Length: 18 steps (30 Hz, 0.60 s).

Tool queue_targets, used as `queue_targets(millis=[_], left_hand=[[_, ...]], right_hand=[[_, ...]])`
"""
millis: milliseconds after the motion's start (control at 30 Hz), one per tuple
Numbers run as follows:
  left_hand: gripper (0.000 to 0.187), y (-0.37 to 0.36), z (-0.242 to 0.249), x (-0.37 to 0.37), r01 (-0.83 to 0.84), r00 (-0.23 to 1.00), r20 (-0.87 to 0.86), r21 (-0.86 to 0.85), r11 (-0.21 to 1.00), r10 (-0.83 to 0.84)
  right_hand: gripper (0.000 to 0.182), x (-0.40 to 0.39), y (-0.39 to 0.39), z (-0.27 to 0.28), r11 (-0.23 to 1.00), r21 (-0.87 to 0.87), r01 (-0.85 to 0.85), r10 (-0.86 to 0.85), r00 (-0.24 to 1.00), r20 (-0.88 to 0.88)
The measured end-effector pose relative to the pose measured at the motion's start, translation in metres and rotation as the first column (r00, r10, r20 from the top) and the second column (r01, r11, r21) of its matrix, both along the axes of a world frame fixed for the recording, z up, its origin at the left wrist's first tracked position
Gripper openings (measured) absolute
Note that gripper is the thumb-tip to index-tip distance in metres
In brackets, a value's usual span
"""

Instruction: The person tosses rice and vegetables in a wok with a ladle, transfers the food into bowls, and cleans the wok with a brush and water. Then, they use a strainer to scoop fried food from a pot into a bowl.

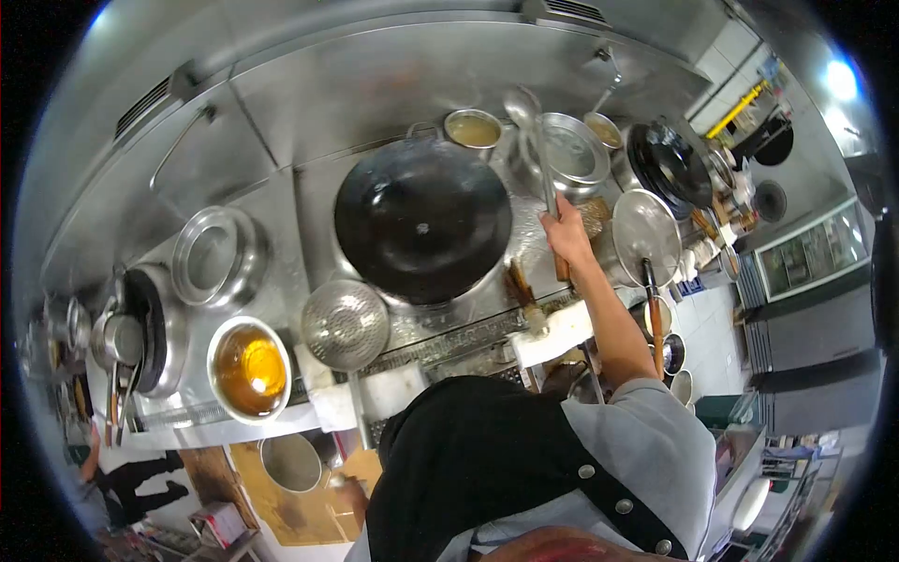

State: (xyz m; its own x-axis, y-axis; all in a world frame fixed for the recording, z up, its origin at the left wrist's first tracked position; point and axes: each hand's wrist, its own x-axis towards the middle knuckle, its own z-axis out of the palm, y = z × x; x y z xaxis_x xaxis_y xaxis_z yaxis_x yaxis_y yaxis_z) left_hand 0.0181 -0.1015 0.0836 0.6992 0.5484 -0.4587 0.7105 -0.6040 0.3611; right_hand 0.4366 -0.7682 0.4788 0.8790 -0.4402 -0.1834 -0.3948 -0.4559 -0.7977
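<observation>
My right hand (567, 234) is closed round the handle of a long metal ladle (541, 150), whose bowl is raised towards the back wall. The ladle overlaps a steel pot (573, 150) holding a strainer basin. A large black wok (421, 220) sits on the burner, left of that hand. In front of the wok lies a perforated skimmer (346, 325), its handle pointing towards my body. My left hand (353, 496) hangs low beside my body, near a metal pot (290, 463) below the counter; its fingers are smeared and partly hidden.
A bowl of amber oil (251, 368) stands at the counter's front left, near a steel basin (213, 255). Behind the wok is a pot of cloudy liquid (473, 129). A brush (526, 298) and a mesh strainer (646, 239) are at right. Another person (131, 478) stands far left.
</observation>
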Motion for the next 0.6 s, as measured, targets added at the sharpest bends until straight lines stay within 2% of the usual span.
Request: queue_targets(millis=[33, 100, 133, 167, 200, 233, 267, 300, 333, 367, 400, 433, 467, 500, 533, 567, 600], left_hand=[[0.029, -0.007, 0.012, 0.004, -0.063, 0.998, 0.003, 0.050, 0.997, 0.063], [0.029, -0.018, 0.032, 0.017, -0.203, 0.978, 0.066, 0.085, 0.975, 0.198], [0.029, -0.025, 0.043, 0.021, -0.257, 0.964, 0.090, 0.098, 0.961, 0.248], [0.029, -0.035, 0.054, 0.024, -0.304, 0.950, 0.108, 0.103, 0.947, 0.293], [0.029, -0.045, 0.065, 0.026, -0.342, 0.936, 0.122, 0.102, 0.934, 0.330], [0.030, -0.055, 0.075, 0.027, -0.370, 0.925, 0.129, 0.104, 0.923, 0.357], [0.030, -0.067, 0.083, 0.025, -0.388, 0.919, 0.124, 0.105, 0.916, 0.375], [0.030, -0.079, 0.090, 0.024, -0.379, 0.925, 0.098, 0.135, 0.916, 0.368], [0.030, -0.093, 0.095, 0.022, -0.364, 0.931, 0.064, 0.167, 0.916, 0.358], [0.035, -0.106, 0.100, 0.020, -0.165, 0.976, -0.079, 0.326, 0.931, 0.201], [0.035, -0.123, 0.102, 0.016, -0.177, 0.976, -0.066, 0.328, 0.928, 0.210], [0.035, -0.142, 0.102, 0.011, -0.124, 0.970, -0.139, 0.422, 0.898, 0.199], [0.036, -0.154, 0.104, 0.010, -0.063, 0.957, -0.215, 0.507, 0.860, 0.196], [0.034, -0.153, 0.080, -0.022, 0.168, 0.963, -0.270, 0.580, 0.797, -0.007], [0.034, -0.149, 0.069, -0.034, 0.161, 0.964, -0.265, 0.582, 0.797, -0.001], [0.033, -0.146, 0.065, -0.043, 0.295, 0.926, -0.364, 0.520, 0.802, -0.104], [0.032, -0.142, 0.061, -0.057, 0.421, 0.866, -0.455, 0.441, 0.793, -0.206]], right_hand=[[0.054, 0.007, -0.034, -0.017, 1.000, 0.006, 0.014, -0.014, 1.000, -0.001], [0.045, 0.036, -0.116, -0.083, 0.964, -0.165, 0.211, -0.197, 0.976, 0.096], [0.045, 0.052, -0.147, -0.109, 0.965, -0.161, 0.207, -0.195, 0.977, 0.091], [0.041, 0.069, -0.175, -0.133, 0.912, -0.301, 0.279, -0.261, 0.960, 0.098], [0.036, 0.083, -0.195, -0.148, 0.836, -0.431, 0.339, -0.324, 0.940, 0.109], [0.036, 0.100, -0.212, -0.150, 0.843, -0.426, 0.329, -0.318, 0.943, 0.098], [0.029, 0.120, -0.226, -0.149, 0.883, -0.469, -0.024, -0.090, 0.971, -0.220], [0.022, 0.132, -0.236, -0.151, 0.838, -0.401, -0.371, 0.131, 0.849, -0.513], [0.022, 0.137, -0.239, -0.157, 0.838, -0.397, -0.374, 0.140, 0.851, -0.506], [0.015, 0.145, -0.243, -0.172, 0.980, 0.182, 0.076, -0.043, 0.983, -0.181], [0.016, 0.148, -0.234, -0.160, 0.570, 0.775, 0.275, -0.394, 0.918, -0.036], [0.021, 0.150, -0.234, -0.142, 0.594, 0.770, 0.235, -0.304, 0.951, -0.056], [0.021, 0.144, -0.234, -0.111, 0.592, 0.774, 0.224, -0.295, 0.954, -0.050], [0.021, 0.140, -0.235, -0.082, 0.364, 0.921, 0.140, -0.291, 0.956, -0.030], [0.021, 0.137, -0.239, -0.069, 0.109, 0.993, 0.052, -0.300, 0.954, -0.017], [0.015, 0.149, -0.267, -0.101, 0.273, 0.961, -0.041, -0.168, 0.982, 0.089], [0.015, 0.142, -0.255, -0.102, 0.272, 0.962, -0.040, -0.160, 0.983, 0.086]])
